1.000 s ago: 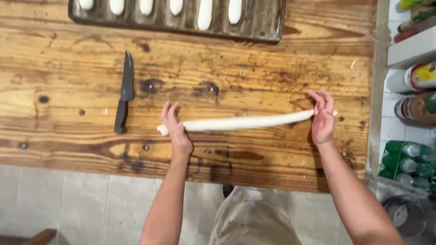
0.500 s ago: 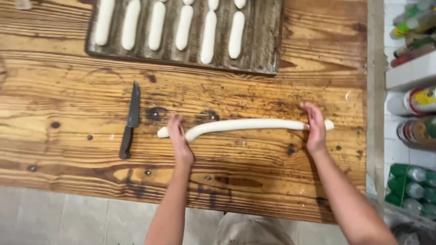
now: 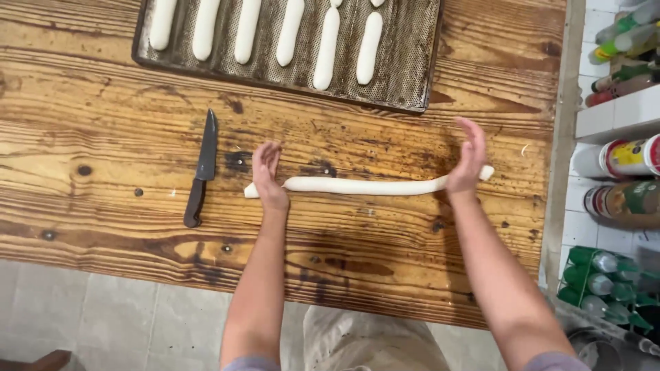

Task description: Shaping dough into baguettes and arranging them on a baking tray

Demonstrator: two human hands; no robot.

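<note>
A long white rope of dough (image 3: 364,185) lies across the wooden table (image 3: 103,137), running left to right. My left hand (image 3: 267,173) rests flat on the rope's left end, fingers stretched forward. My right hand (image 3: 470,156) stands on its edge over the right end, fingers straight and raised, with the dough's tip showing past it. Neither hand is closed around the dough.
A dark perforated baking tray (image 3: 405,69) at the table's far side holds several shaped dough sticks (image 3: 327,48). A black-handled knife (image 3: 201,170) lies left of my left hand. Shelves with bottles and jars (image 3: 619,165) stand at the right, and a green crate of bottles (image 3: 605,282) below.
The dough rope was held up between both hands; it now lies on the table. Both hands have opened over its ends, and the view has shifted toward the tray.
</note>
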